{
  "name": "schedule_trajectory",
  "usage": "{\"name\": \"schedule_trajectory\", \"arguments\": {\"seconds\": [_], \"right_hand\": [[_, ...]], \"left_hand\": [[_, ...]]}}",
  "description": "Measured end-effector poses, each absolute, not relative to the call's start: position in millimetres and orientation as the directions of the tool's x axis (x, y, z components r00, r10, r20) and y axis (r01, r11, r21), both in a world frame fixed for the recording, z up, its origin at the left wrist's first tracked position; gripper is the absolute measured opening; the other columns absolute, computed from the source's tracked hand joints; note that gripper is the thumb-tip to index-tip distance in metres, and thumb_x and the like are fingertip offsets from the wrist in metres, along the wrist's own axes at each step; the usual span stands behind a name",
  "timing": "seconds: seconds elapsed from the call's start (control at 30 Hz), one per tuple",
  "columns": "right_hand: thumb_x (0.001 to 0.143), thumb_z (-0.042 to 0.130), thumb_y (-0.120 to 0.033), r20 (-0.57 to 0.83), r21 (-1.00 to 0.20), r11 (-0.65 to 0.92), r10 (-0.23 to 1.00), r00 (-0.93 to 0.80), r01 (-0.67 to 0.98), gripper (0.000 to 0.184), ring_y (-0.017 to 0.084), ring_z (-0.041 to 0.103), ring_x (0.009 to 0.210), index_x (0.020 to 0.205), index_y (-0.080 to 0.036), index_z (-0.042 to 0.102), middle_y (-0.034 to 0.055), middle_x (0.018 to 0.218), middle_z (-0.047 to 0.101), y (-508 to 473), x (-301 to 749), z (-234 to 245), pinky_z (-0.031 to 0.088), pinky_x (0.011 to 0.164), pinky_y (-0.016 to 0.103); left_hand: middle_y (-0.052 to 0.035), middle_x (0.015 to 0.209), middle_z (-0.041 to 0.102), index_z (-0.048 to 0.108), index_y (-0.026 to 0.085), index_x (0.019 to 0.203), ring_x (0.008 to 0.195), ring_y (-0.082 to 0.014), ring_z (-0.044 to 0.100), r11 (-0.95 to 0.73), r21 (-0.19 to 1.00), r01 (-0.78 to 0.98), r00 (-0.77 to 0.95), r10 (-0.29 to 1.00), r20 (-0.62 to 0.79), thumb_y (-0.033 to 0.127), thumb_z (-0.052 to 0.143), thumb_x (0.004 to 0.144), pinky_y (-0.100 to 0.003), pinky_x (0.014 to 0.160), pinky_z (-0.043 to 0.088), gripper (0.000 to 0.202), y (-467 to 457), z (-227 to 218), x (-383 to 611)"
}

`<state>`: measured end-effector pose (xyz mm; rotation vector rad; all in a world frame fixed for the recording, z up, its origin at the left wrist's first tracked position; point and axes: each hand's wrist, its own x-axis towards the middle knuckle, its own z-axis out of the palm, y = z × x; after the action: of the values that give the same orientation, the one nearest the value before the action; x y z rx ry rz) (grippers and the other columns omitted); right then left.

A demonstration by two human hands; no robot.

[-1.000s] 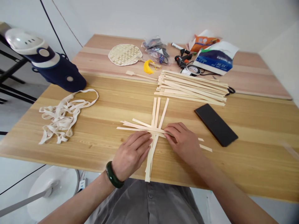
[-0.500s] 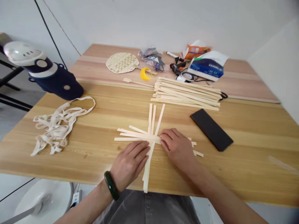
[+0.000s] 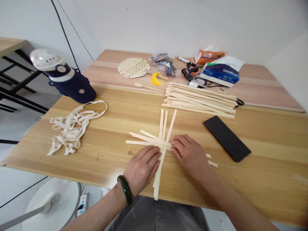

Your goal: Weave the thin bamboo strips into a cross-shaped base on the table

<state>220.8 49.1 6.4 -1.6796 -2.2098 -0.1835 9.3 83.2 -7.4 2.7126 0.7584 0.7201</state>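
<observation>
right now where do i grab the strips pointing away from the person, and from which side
Probably by their near ends, coming from the front edge of the table. The lengthwise strips lie flat, left hand and right hand press on the crossing, and those ends seem to just overhang, leaving room underneath.

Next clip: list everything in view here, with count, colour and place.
crossed strips: several, pale wood, near middle, under both hands
strip pile: one, pale wood, behind them
flat slab: one, black, right of the crossed strips
ribbon tangle: one, cream, left
woven fan: one, straw, far side
tassel: one, yellow, beside the fan
packet: one, blue and white, far right
table: one, light wood, under everything
left hand: one, flat on the strips, green bangle at wrist
right hand: one, fingertips on the crossing
</observation>
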Motion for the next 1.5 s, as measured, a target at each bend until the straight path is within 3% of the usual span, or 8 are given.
{"name": "schedule_trajectory", "arguments": {"seconds": [0.13, 0.33, 0.47, 0.73, 0.87, 1.1, 1.3, 1.5], "right_hand": [[0.095, 0.054, -0.015, 0.347, -0.092, 0.283, 0.908, -0.236, 0.955, 0.015, 0.021, 0.061, 0.085, 0.084, -0.017, 0.063, 0.0058, 0.089, 0.070, 51, 221, 6, 0.045, 0.068, 0.032], [0.097, 0.051, -0.016, 0.403, -0.197, 0.214, 0.907, -0.120, 0.957, 0.014, 0.018, 0.061, 0.077, 0.089, -0.019, 0.063, 0.0024, 0.083, 0.069, 52, 225, 13, 0.041, 0.061, 0.029], [0.097, 0.048, -0.014, 0.416, -0.206, 0.221, 0.902, -0.119, 0.953, 0.014, 0.018, 0.060, 0.075, 0.092, -0.018, 0.061, 0.0023, 0.077, 0.066, 50, 226, 16, 0.041, 0.060, 0.028], [0.094, 0.054, -0.019, 0.348, -0.404, 0.123, 0.937, 0.028, 0.907, 0.007, 0.016, 0.063, 0.071, 0.091, -0.021, 0.060, 0.0024, 0.082, 0.068, 39, 244, 12, 0.047, 0.061, 0.026], [0.095, 0.051, -0.018, 0.352, -0.394, 0.128, 0.936, 0.021, 0.910, 0.011, 0.016, 0.062, 0.068, 0.093, -0.020, 0.061, 0.0032, 0.082, 0.068, 32, 248, 9, 0.046, 0.060, 0.026], [0.095, 0.051, -0.019, 0.363, -0.401, 0.127, 0.931, 0.030, 0.907, 0.013, 0.017, 0.064, 0.070, 0.095, -0.021, 0.063, 0.0029, 0.083, 0.070, 31, 249, 7, 0.048, 0.061, 0.027], [0.095, 0.052, -0.019, 0.365, -0.415, 0.125, 0.930, 0.039, 0.901, 0.012, 0.018, 0.066, 0.078, 0.096, -0.021, 0.064, 0.0034, 0.083, 0.071, 28, 247, 11, 0.050, 0.063, 0.028], [0.095, 0.052, -0.015, 0.401, -0.329, 0.186, 0.915, -0.041, 0.926, 0.012, 0.019, 0.063, 0.080, 0.095, -0.019, 0.063, 0.0041, 0.082, 0.070, 29, 245, 12, 0.049, 0.068, 0.030]], "left_hand": [[-0.0082, 0.119, 0.070, 0.065, 0.012, 0.113, 0.113, -0.0238, 0.063, -0.834, 0.356, 0.422, 0.740, 0.544, 0.396, 0.015, 0.056, 0.094, -0.039, 0.098, 0.058, 0.022, 82, -8, 10], [-0.0084, 0.118, 0.070, 0.065, 0.012, 0.113, 0.114, -0.0233, 0.062, -0.831, 0.360, 0.425, 0.731, 0.549, 0.405, 0.014, 0.056, 0.094, -0.039, 0.098, 0.058, 0.022, 81, -6, 10], [-0.0076, 0.115, 0.071, 0.065, 0.013, 0.112, 0.111, -0.0212, 0.063, -0.845, 0.361, 0.394, 0.715, 0.529, 0.457, 0.012, 0.056, 0.093, -0.036, 0.096, 0.057, 0.021, 85, 2, 6], [-0.0085, 0.109, 0.072, 0.067, 0.013, 0.106, 0.100, -0.0238, 0.066, -0.839, 0.207, 0.503, 0.719, 0.539, 0.440, 0.017, 0.058, 0.093, -0.041, 0.086, 0.058, 0.016, 116, 6, 4], [-0.0070, 0.102, 0.073, 0.068, 0.013, 0.099, 0.092, -0.0214, 0.068, -0.880, 0.124, 0.459, 0.777, 0.465, 0.424, 0.015, 0.055, 0.094, -0.037, 0.077, 0.059, 0.014, 124, 3, 5], [-0.0088, 0.105, 0.074, 0.067, 0.011, 0.103, 0.092, -0.0209, 0.069, -0.912, -0.018, 0.409, 0.815, 0.357, 0.456, 0.010, 0.053, 0.093, -0.032, 0.073, 0.059, 0.017, 129, 5, -1], [-0.0062, 0.106, 0.075, 0.067, 0.015, 0.105, 0.094, -0.0209, 0.070, -0.895, -0.086, 0.438, 0.804, 0.347, 0.483, 0.012, 0.054, 0.093, -0.034, 0.077, 0.058, 0.017, 133, 11, -5], [-0.0062, 0.098, 0.075, 0.066, 0.014, 0.094, 0.079, -0.0190, 0.069, -0.902, -0.137, 0.409, 0.849, 0.321, 0.420, 0.012, 0.051, 0.093, -0.031, 0.064, 0.056, 0.015, 134, 14, 1]]}}
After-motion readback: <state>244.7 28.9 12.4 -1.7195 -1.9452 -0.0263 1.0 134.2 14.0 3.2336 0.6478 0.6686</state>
